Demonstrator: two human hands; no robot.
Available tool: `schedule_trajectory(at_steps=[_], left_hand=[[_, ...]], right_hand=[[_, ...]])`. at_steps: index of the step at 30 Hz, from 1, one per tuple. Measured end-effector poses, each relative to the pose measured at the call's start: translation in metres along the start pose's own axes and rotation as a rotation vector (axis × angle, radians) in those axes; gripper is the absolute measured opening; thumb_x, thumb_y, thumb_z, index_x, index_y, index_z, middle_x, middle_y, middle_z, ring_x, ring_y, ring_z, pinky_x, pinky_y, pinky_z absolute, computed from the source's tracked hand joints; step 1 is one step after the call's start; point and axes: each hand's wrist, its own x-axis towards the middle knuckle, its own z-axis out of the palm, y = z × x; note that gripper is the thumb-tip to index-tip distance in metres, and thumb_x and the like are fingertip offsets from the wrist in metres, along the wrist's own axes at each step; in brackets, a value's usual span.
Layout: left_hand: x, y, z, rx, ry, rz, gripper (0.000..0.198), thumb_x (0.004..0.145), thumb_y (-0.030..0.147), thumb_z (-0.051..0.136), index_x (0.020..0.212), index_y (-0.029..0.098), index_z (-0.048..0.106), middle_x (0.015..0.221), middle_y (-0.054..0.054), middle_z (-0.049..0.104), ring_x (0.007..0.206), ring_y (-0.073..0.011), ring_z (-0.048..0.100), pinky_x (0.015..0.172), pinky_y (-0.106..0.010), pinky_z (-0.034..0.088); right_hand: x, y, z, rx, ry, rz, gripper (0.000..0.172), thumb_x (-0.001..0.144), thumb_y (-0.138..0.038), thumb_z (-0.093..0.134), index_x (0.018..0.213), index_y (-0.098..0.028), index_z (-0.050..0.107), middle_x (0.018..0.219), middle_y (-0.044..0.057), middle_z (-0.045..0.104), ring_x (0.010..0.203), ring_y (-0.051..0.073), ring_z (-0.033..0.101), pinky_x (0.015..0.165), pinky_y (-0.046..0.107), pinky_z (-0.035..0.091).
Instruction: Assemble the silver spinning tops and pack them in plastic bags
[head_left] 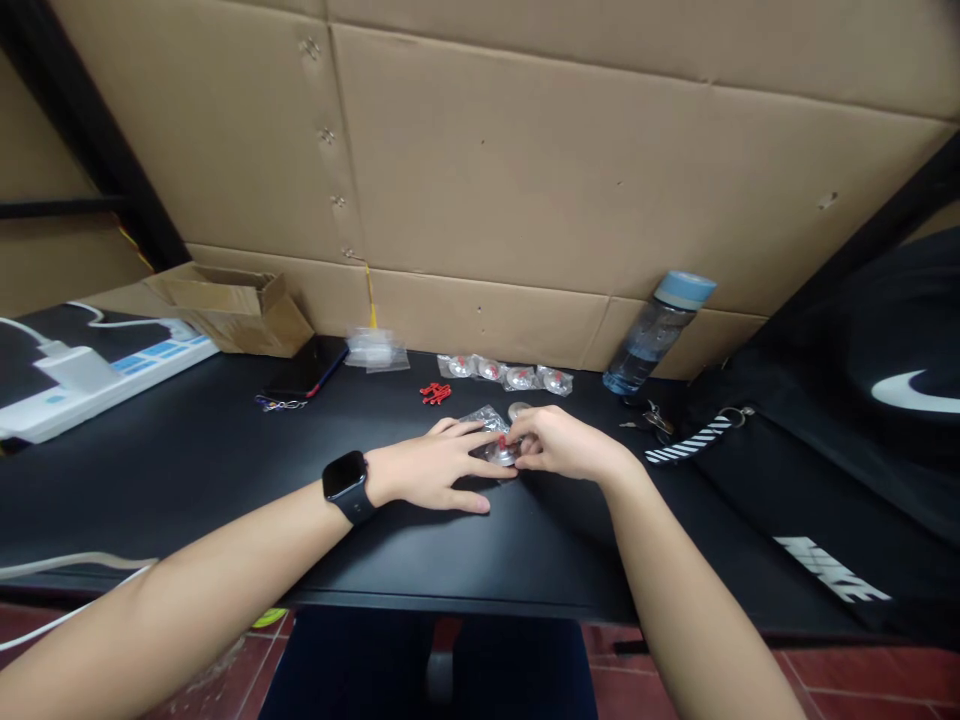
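At the middle of the black desk (187,450) both hands meet over a small round metal part (504,453), silvery with a spot of red on it, which lies on the desktop partly in a clear plastic wrapper (484,418). The left hand (435,468) lies flat, palm down, fingers stretched out and apart, the fingertips resting on the wrapper and the edge of the part; a black smartwatch (346,486) sits on its wrist. The right hand (559,443) is curled, its fingertips bunched together on the part from the 3 o'clock side, thumb and forefinger pinching it.

Taking the hands as the dial's centre: just beyond them at 12 o'clock lies a second round metal piece (517,409), and farther out a row of bagged metal parts (504,372) near the cardboard wall (600,170). A little heap of red pieces (435,393) lies at 11 o'clock, with another clear bag (375,350) behind it. At 10 o'clock are a dark flat thing with a pen (300,378) and an open cardboard box (232,305); at 9 o'clock, well apart, a white power strip (90,375). A water bottle (656,335) with a pale blue cap stands at 1 o'clock, keys (651,420) at 2 o'clock, and a black bag (862,440) with a striped strap (694,440) at 3 o'clock.
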Motion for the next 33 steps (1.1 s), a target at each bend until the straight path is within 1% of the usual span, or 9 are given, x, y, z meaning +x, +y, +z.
schedule_trajectory(at_steps=[5,12,16,18,20,25,28,31,33], left_hand=[[0.000,0.002,-0.002,0.014,-0.059,-0.035,0.054,0.094,0.058,0.061,0.147,0.049,0.052,0.170,-0.004,0.026,0.155,-0.0432,0.022,0.118,-0.071,0.022],[-0.005,0.004,-0.009,0.021,-0.110,-0.090,0.048,0.096,0.056,0.057,0.144,0.052,0.053,0.172,-0.001,0.016,0.154,-0.0477,0.017,0.115,-0.077,0.015],[-0.004,-0.001,-0.015,-0.004,0.002,-0.038,0.040,0.088,0.039,0.070,0.128,0.040,0.066,0.162,-0.005,0.034,0.145,-0.0400,0.034,0.117,-0.061,0.026],[-0.002,-0.005,-0.016,-0.005,0.130,-0.074,0.040,0.080,0.028,0.074,0.119,0.029,0.064,0.144,-0.009,0.050,0.131,-0.0318,0.046,0.110,-0.048,0.036],[0.002,-0.008,-0.014,0.032,0.236,-0.159,0.037,0.079,0.026,0.074,0.113,0.024,0.060,0.125,-0.008,0.059,0.116,-0.0266,0.053,0.100,-0.041,0.039],[0.007,-0.011,-0.007,0.117,0.284,-0.222,0.013,0.093,0.036,0.066,0.100,0.026,0.065,0.104,-0.001,0.069,0.108,-0.0236,0.058,0.093,-0.039,0.030],[0.008,-0.012,-0.009,0.062,0.327,-0.277,0.011,0.098,0.034,0.059,0.095,0.025,0.065,0.097,0.002,0.073,0.101,-0.0203,0.064,0.091,-0.037,0.028],[0.008,-0.013,-0.012,-0.033,0.416,-0.402,0.010,0.097,0.032,0.059,0.105,0.026,0.061,0.095,0.004,0.076,0.091,-0.0185,0.069,0.091,-0.036,0.029],[0.008,-0.014,-0.013,-0.109,0.483,-0.498,0.025,0.093,0.030,0.062,0.117,0.027,0.053,0.090,0.005,0.077,0.086,-0.0188,0.070,0.090,-0.035,0.032]], right_hand=[[0.007,-0.002,0.005,-0.132,0.129,-0.020,0.024,0.075,-0.018,0.082,0.096,-0.021,0.071,0.089,0.000,0.065,0.071,0.013,0.060,0.065,0.023,0.043],[0.021,-0.002,0.027,-0.294,0.375,0.019,0.025,0.087,-0.018,0.067,0.110,-0.025,0.058,0.109,0.004,0.062,0.099,0.019,0.059,0.077,0.027,0.042],[0.025,0.005,0.022,-0.193,0.347,-0.052,0.024,0.085,-0.026,0.072,0.104,-0.022,0.058,0.101,0.003,0.061,0.091,0.019,0.057,0.076,0.027,0.043],[0.023,0.011,0.014,-0.112,0.299,-0.117,0.014,0.090,-0.029,0.068,0.099,-0.020,0.060,0.094,0.003,0.060,0.084,0.017,0.056,0.076,0.027,0.044],[0.020,0.018,0.006,-0.096,0.285,-0.140,0.006,0.096,-0.021,0.058,0.096,-0.019,0.064,0.092,0.003,0.061,0.083,0.017,0.056,0.077,0.028,0.044],[0.018,0.028,0.003,-0.090,0.230,-0.147,0.017,0.079,-0.017,0.080,0.095,-0.022,0.073,0.099,0.003,0.060,0.091,0.019,0.060,0.086,0.031,0.047],[0.020,0.030,0.005,-0.054,0.245,-0.163,0.005,0.088,-0.027,0.075,0.089,-0.022,0.076,0.099,0.004,0.062,0.092,0.019,0.061,0.090,0.033,0.047],[0.022,0.032,0.005,-0.036,0.296,-0.143,0.015,0.096,-0.029,0.064,0.088,-0.020,0.073,0.102,0.006,0.063,0.095,0.019,0.061,0.094,0.034,0.047],[0.023,0.031,0.006,-0.068,0.305,-0.114,0.022,0.100,-0.029,0.056,0.087,-0.019,0.069,0.105,0.008,0.063,0.102,0.021,0.060,0.098,0.037,0.046]])
